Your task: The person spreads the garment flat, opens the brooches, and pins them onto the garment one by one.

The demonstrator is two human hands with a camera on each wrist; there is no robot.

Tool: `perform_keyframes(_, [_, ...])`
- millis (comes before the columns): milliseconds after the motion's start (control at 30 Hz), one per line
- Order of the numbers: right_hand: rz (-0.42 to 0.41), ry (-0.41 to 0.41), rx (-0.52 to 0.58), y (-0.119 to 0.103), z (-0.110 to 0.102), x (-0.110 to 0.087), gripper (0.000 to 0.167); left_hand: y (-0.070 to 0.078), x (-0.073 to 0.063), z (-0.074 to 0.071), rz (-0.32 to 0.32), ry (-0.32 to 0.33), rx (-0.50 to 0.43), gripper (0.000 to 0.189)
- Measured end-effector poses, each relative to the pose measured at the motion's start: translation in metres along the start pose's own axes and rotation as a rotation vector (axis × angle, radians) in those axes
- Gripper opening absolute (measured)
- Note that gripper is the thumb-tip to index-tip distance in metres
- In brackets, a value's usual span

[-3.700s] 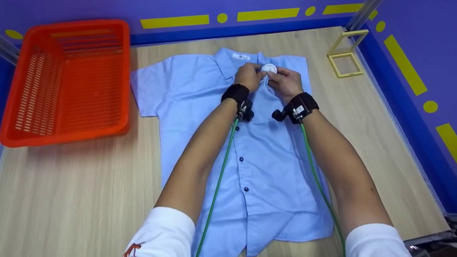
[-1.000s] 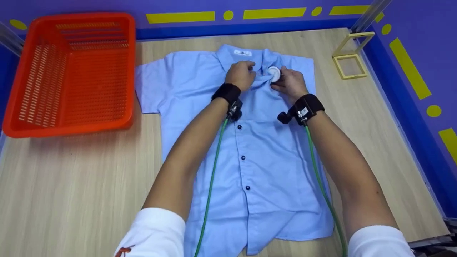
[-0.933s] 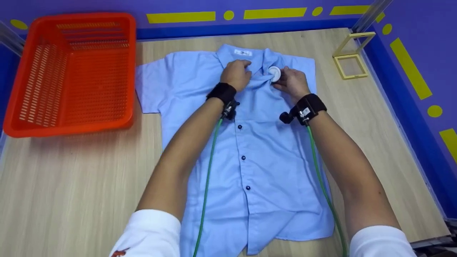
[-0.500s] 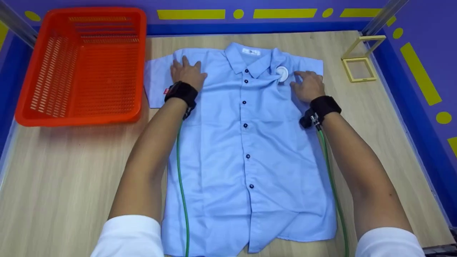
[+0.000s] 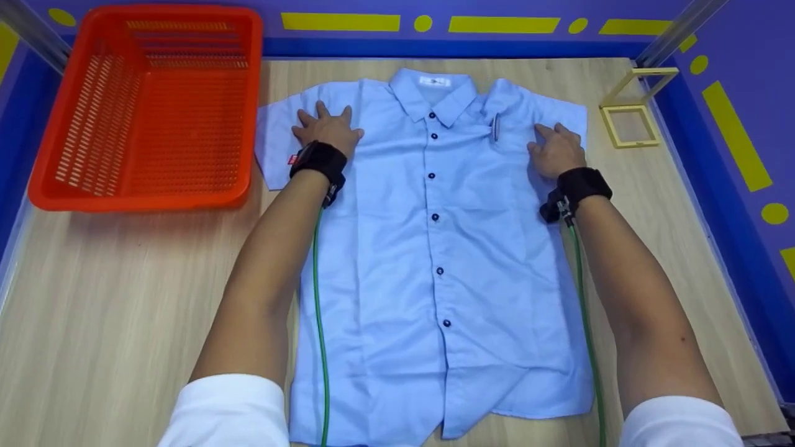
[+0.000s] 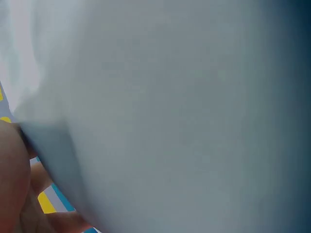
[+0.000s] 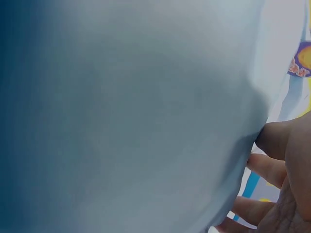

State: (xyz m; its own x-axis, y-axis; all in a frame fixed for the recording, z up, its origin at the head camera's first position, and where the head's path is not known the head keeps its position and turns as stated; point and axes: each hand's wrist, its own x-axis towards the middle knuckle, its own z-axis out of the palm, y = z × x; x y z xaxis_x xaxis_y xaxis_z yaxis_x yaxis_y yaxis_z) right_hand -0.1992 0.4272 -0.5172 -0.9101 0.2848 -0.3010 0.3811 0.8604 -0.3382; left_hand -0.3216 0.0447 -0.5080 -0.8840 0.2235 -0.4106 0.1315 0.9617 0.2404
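A light blue short-sleeved shirt (image 5: pixel 397 248) lies front up, its dark buttons fastened down the middle. My left hand (image 5: pixel 328 132) rests with spread fingers on the shirt by the left-side sleeve. On the other side, my right hand (image 5: pixel 558 151) touches the cloth below the right-side sleeve, fingers apart. Between collar and right hand, a round badge (image 5: pixel 495 128) stands edge-on at a pinched fold of cloth. A purple and yellow printed surface (image 7: pixel 303 58) shows at the edge of the right wrist view. Blue cloth fills most of both wrist views.
A red plastic basket (image 5: pixel 155 136) stands at the back left of the wooden table (image 5: pixel 124 323). A small yellow hinged frame (image 5: pixel 630 127) sits open at the back right. Purple walls (image 5: pixel 739 124) border the table, and green cables (image 5: pixel 320 298) trail from both wrists.
Both hands have let go of the badge and cloth near the collar and moved apart to the shirt's sides. The badge's white disc, facing up before, has turned edge-on.
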Motion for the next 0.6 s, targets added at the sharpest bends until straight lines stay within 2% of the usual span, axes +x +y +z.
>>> perform_keyframes(167, [0.013, 0.016, 0.003, 0.008, -0.002, 0.002, 0.059, 0.001, 0.001, -0.001, -0.026, -0.007, -0.006, 0.065])
perform_keyframes(367, [0.018, 0.027, 0.025, 0.013, -0.002, 0.001, 0.061, 0.002, -0.009, 0.002, -0.055, -0.001, 0.029, 0.074])
perform_keyframes(467, [-0.002, 0.055, 0.047, 0.008, -0.001, -0.001, 0.061, 0.003, -0.019, 0.002, -0.019, 0.012, 0.051, 0.079])
perform_keyframes(600, [-0.048, 0.057, 0.052, -0.008, 0.002, -0.008, 0.067, 0.009, -0.034, -0.002, 0.089, 0.023, 0.080, 0.084])
